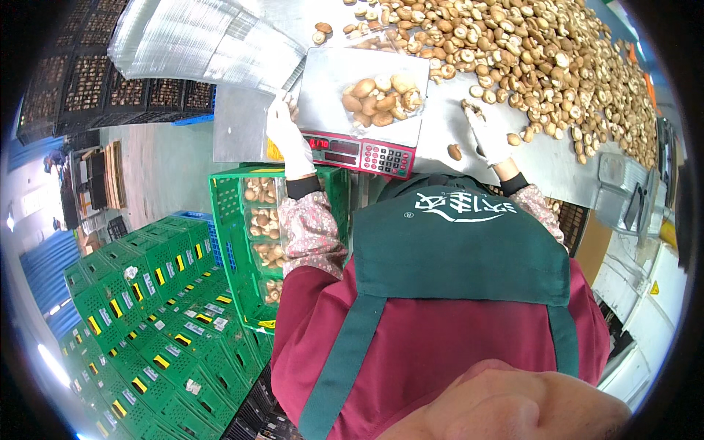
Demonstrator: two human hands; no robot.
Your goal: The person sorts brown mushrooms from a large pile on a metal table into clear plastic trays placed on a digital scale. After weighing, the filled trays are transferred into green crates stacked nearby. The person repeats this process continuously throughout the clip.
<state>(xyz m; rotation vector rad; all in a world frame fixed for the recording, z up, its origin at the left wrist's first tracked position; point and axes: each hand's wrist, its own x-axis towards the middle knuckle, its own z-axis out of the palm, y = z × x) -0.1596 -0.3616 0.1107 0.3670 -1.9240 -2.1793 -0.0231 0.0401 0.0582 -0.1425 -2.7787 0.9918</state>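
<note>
A clear plastic tray of brown mushrooms (382, 99) rests on the steel pan of a red digital scale (357, 154) with a lit display. My left hand (289, 129), in a white glove, is at the pan's left edge beside the stacked clear trays (203, 44); what its fingers touch is unclear. My right hand (487, 132), also gloved, is above the steel table at the edge of the mushroom heap (511, 49), its fingertips dark and partly hidden. One loose mushroom (455, 152) lies between the scale and my right hand.
A green plastic crate (225, 220) at my left side holds several filled trays. More green crates (154, 297) are stacked behind it. Black crates (110, 93) of mushrooms stand at the upper left. Clear plastic containers (627, 187) sit at the table's right end.
</note>
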